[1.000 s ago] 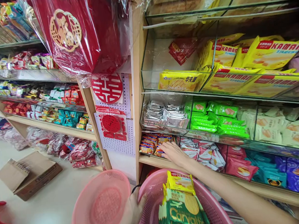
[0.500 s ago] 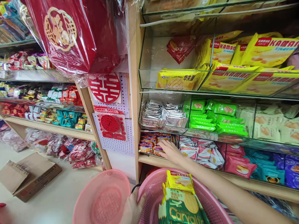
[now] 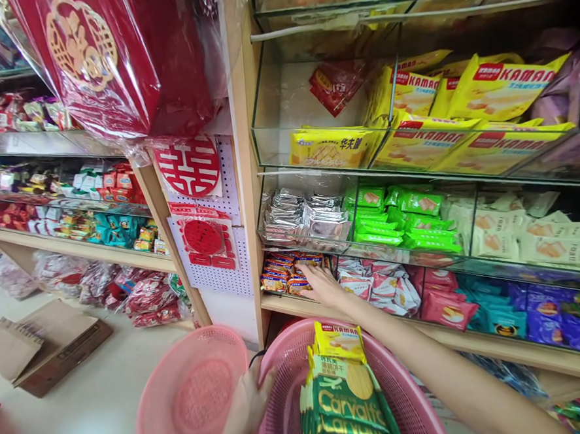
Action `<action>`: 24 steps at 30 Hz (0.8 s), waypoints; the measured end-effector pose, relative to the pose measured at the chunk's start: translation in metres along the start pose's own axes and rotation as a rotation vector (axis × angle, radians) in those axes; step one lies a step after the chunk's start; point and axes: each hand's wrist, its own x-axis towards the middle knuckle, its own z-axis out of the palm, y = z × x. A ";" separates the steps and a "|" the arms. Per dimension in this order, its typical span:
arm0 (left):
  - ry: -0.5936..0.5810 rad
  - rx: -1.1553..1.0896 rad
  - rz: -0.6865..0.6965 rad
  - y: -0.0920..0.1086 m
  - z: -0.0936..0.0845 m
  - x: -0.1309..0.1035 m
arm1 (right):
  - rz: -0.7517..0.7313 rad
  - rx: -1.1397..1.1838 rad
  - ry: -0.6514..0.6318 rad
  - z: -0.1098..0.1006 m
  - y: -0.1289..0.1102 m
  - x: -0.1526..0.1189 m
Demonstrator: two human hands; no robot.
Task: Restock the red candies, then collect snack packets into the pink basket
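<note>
Shop aisle, wooden shelving [image 3: 244, 148] with glass-fronted bins, pale floor below. Right hand [image 3: 324, 285] reached into the lowest bin at the left end, fingers spread and curled down onto small orange snack packets [image 3: 283, 279]; touching them, but could not tell whether any packet was actually pinched. White-and-red packets [image 3: 383, 288] just beside, to the right. Left hand [image 3: 245, 409] clamped on the rim of the pink basket [image 3: 409, 399], low in view, fingers wrapped over the edge. Basket already carried green Carvalho-style biscuit packs [image 3: 348, 406] standing upright and a yellow Kaman pack [image 3: 337, 340] behind them. Second, paler pink basket [image 3: 193, 396] sat empty just left of that hand. Cardboard box [image 3: 47, 346] lay open on the floor, well apart. Judged the orange packets light, crinkly film, slippery, contents likely brittle; best taken by pinching several across their flat faces or scooping from underneath, not squeezing the middle.
</note>
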 end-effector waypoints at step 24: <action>-0.031 0.147 0.030 -0.002 0.000 0.001 | 0.564 1.816 0.307 -0.011 -0.061 -0.094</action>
